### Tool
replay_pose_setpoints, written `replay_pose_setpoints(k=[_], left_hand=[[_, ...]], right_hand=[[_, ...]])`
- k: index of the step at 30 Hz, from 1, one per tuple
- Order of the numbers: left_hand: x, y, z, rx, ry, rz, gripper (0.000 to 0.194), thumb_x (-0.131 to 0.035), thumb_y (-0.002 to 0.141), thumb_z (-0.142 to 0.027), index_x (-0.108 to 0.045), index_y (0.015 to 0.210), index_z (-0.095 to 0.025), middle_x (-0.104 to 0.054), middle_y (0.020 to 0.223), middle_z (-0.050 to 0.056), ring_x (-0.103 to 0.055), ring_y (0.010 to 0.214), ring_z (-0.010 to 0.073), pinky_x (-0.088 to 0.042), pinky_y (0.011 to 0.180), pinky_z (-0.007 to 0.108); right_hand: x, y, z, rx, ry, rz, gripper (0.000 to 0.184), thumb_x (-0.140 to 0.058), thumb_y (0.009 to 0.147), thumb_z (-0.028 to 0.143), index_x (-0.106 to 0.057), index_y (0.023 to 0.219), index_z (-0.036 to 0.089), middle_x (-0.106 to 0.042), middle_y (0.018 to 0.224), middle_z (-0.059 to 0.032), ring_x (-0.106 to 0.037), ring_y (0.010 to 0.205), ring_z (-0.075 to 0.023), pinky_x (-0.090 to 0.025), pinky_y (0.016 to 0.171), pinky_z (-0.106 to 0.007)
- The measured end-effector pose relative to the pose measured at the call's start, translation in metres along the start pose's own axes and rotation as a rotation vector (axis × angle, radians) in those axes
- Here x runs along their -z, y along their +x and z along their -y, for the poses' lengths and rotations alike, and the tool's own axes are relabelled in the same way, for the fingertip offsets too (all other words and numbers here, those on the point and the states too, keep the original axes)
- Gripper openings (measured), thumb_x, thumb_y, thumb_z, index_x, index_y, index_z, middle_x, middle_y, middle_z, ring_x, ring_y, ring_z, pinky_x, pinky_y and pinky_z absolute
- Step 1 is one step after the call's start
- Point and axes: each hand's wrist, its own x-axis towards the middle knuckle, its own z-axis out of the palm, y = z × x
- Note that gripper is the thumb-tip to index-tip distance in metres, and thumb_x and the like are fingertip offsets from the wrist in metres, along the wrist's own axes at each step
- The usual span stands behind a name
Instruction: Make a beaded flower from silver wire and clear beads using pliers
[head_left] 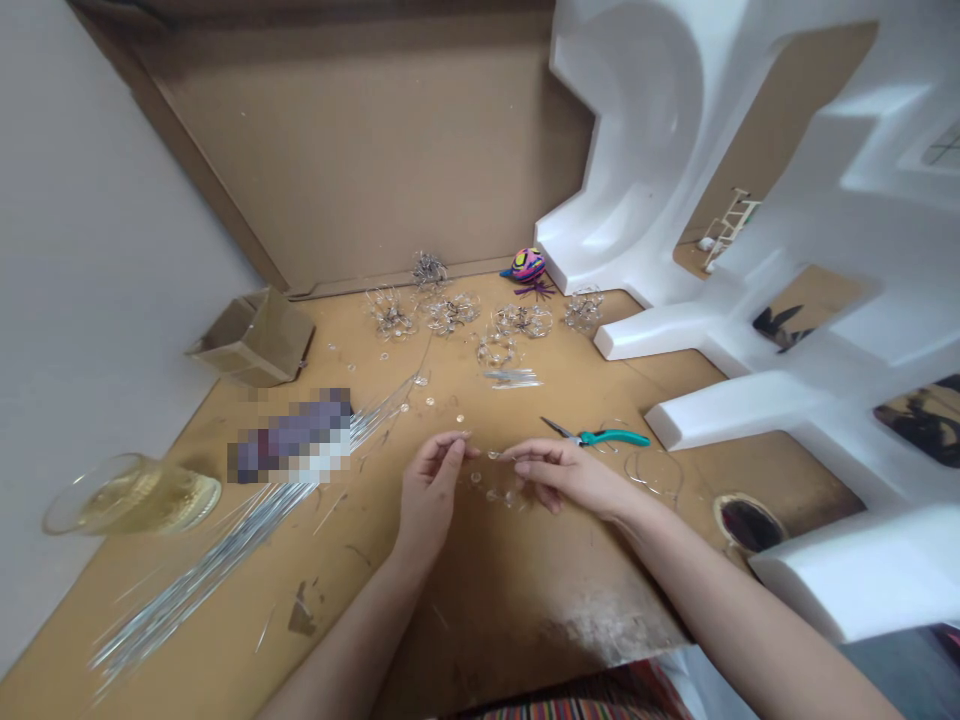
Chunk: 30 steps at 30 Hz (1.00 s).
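My left hand (433, 482) is closed in a pinch above the brown worktop. A thin glint shows at its fingertips, too small to make out. My right hand (556, 472) pinches a small clear round bead (493, 455) between thumb and forefinger, facing the left hand with a narrow gap between them. Just below, several clear beads (495, 496) hang or lie by the right fingers; I cannot tell whether they are joined. Loose clear beads (430, 401) lie beyond the left hand. Pliers with teal handles (615, 437) rest past the right hand.
Bundled silver wires (217, 550) stretch along the left, near a tilted-looking glass of yellowish liquid (142, 495) and a cardboard box (262, 340). Wire clusters (452, 312), short wire pieces (513, 378) and a colourful ball-like object (528, 264) stand behind. A dark-filled cup (750, 523) and white moulded structure (697, 410) are right.
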Motion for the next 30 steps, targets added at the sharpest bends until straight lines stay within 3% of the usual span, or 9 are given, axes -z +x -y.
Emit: replay_pose_setpoints(k=[7,14,22,27,30], left_hand=[[0.001,-0.004,-0.011,-0.277,0.283,0.112,0.017,-0.055,0.080,-0.029,-0.066,0.091,-0.024,-0.063,0.080,0.002,-0.055,0.080,0.0181,-0.041,0.078,0.029],[0.000,-0.002,-0.014,-0.399,0.406,0.201,0.017,-0.054,0.080,-0.024,-0.068,0.090,-0.025,-0.063,0.075,0.003,-0.052,0.076,0.0198,-0.036,0.076,0.031],[-0.001,-0.003,-0.015,-0.385,0.409,0.232,0.014,-0.056,0.079,-0.026,-0.069,0.084,-0.026,-0.061,0.073,0.003,-0.050,0.075,0.0202,-0.035,0.075,0.031],[0.000,-0.004,-0.015,-0.230,0.249,0.237,0.013,-0.056,0.079,-0.030,-0.066,0.077,-0.022,-0.059,0.073,0.003,-0.051,0.075,0.0188,-0.038,0.074,0.029],[-0.002,-0.004,-0.013,-0.149,0.133,0.252,0.016,-0.057,0.079,-0.032,-0.064,0.071,-0.020,-0.056,0.074,0.002,-0.051,0.076,0.0166,-0.040,0.075,0.027]], right_hand=[[-0.003,-0.002,0.002,0.067,-0.192,-0.069,0.035,-0.050,0.082,0.035,-0.060,0.109,0.015,-0.046,0.054,0.0057,-0.035,0.038,-0.0034,-0.028,0.041,-0.018],[-0.002,-0.003,0.005,0.090,-0.298,-0.194,0.034,-0.057,0.076,0.037,-0.062,0.101,0.015,-0.053,0.064,0.0020,-0.039,0.047,-0.0065,-0.031,0.044,-0.020],[-0.002,-0.003,0.005,0.117,-0.391,-0.204,0.025,-0.054,0.077,0.034,-0.065,0.090,0.016,-0.062,0.074,-0.0031,-0.049,0.060,-0.0115,-0.037,0.054,-0.023],[-0.003,-0.005,0.007,0.076,-0.326,-0.165,0.024,-0.052,0.078,0.032,-0.065,0.091,0.017,-0.053,0.057,0.0029,-0.038,0.043,-0.0062,-0.030,0.042,-0.020],[-0.004,-0.004,0.006,0.036,-0.242,-0.154,0.023,-0.053,0.076,0.030,-0.063,0.091,0.016,-0.054,0.057,0.0035,-0.039,0.038,-0.0045,-0.031,0.038,-0.019]])
